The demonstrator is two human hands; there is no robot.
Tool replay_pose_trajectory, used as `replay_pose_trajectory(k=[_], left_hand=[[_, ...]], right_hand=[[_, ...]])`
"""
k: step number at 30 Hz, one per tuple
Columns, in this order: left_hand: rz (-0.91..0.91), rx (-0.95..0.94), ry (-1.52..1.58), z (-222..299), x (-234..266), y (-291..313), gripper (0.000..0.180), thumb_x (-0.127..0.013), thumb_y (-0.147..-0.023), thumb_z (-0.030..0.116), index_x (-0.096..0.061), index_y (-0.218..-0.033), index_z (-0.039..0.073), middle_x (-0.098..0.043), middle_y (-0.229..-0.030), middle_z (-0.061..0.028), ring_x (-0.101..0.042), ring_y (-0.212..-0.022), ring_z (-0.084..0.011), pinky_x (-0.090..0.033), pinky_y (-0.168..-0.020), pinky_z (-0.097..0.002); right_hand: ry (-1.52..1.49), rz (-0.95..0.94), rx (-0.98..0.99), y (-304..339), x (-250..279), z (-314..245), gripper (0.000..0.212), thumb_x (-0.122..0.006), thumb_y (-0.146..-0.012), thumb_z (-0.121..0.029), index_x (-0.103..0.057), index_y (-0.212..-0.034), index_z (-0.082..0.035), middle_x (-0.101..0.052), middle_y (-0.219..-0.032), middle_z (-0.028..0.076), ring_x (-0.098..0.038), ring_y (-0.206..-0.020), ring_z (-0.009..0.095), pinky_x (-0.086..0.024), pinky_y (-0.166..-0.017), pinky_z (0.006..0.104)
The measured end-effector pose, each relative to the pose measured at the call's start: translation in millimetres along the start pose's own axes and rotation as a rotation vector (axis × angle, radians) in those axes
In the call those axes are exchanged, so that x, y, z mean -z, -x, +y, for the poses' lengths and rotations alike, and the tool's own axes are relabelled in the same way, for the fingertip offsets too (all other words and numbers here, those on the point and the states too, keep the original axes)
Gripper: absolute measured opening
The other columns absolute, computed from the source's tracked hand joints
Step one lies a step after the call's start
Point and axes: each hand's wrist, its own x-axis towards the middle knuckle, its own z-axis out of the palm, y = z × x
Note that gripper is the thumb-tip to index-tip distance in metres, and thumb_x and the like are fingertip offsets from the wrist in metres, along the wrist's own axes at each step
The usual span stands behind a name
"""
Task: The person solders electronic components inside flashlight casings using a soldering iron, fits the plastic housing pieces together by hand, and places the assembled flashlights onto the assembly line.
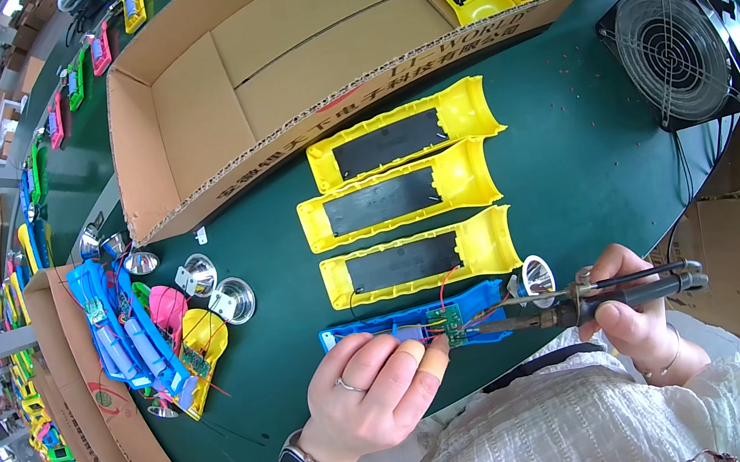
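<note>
My right hand [638, 323] grips a soldering iron [659, 288] with a thin metal feed tube alongside it. The iron's tip points left at a small green circuit board [447, 324]. That board sits in a blue plastic housing half [484, 295], with red and dark wires running from it. My left hand [373, 397] is pinched closed at the board's near edge, close to the iron's tip; what its fingertips hold is hidden. Covers wrap some of its fingertips. A silver reflector cup [537, 277] lies just beyond the iron.
Three yellow housing halves with black panels [409, 262] lie beyond the blue one. A cardboard box [203, 112] holding more yellow halves stands behind. Left are wired blue housings [127, 330], loose reflectors [233, 301] and another box [113, 421]. A black fan [674, 48] stands far right.
</note>
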Motion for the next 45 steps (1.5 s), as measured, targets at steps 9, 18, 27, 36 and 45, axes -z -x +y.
replay_pose_trajectory(k=[9,18,27,36,45], left_hand=[[-0.096,-0.023,-0.115,5.3,5.0,3.2,0.018,-0.063,-0.070,0.010,-0.066,-0.087,0.014,-0.052,-0.084,0.0003,-0.053,-0.083,-0.0134,-0.048,-0.074,-0.0262],[-0.090,-0.043,-0.137,5.4,4.6,3.2,0.016,-0.062,-0.071,0.010,-0.066,-0.086,0.013,-0.051,-0.081,-0.0001,-0.053,-0.083,-0.0139,-0.050,-0.073,-0.0274],[-0.087,-0.054,-0.162,7.5,4.2,1.0,0.015,-0.062,-0.071,0.011,-0.066,-0.086,0.011,-0.051,-0.081,-0.0005,-0.052,-0.082,-0.0141,-0.050,-0.071,-0.0270],[-0.101,-0.064,-0.169,4.8,4.2,0.0,0.016,-0.060,-0.072,0.010,-0.066,-0.087,0.010,-0.051,-0.081,-0.0013,-0.052,-0.081,-0.0148,-0.050,-0.070,-0.0271],[-0.010,0.128,0.094,-17.7,20.3,-22.3,0.016,-0.064,-0.074,0.016,-0.063,-0.089,0.012,-0.055,-0.084,0.0001,-0.054,-0.082,-0.0168,-0.048,-0.067,-0.0281]], right_hand=[[0.129,-0.106,-0.056,-5.7,4.5,-2.3,0.024,-0.069,-0.075,-0.014,-0.050,-0.082,-0.001,-0.063,-0.069,0.007,-0.060,-0.060,0.010,-0.046,-0.054,0.0208],[0.203,-0.118,-0.045,-5.5,2.0,1.2,0.022,-0.068,-0.076,-0.014,-0.051,-0.082,-0.001,-0.063,-0.068,0.007,-0.059,-0.060,0.009,-0.045,-0.052,0.0201],[0.124,-0.052,-0.068,1.0,-2.9,3.6,0.028,-0.068,-0.077,-0.018,-0.049,-0.085,0.001,-0.063,-0.072,0.010,-0.061,-0.063,0.011,-0.048,-0.055,0.0218],[-0.179,0.120,0.107,-14.4,11.1,5.1,0.038,-0.067,-0.078,-0.031,-0.044,-0.086,-0.002,-0.054,-0.065,0.008,-0.052,-0.053,0.013,-0.044,-0.050,0.0258],[-0.377,0.179,0.360,-26.5,37.4,12.5,0.020,-0.048,-0.091,-0.028,-0.042,-0.099,-0.011,-0.054,-0.072,0.003,-0.049,-0.068,0.011,-0.042,-0.067,0.0285]])
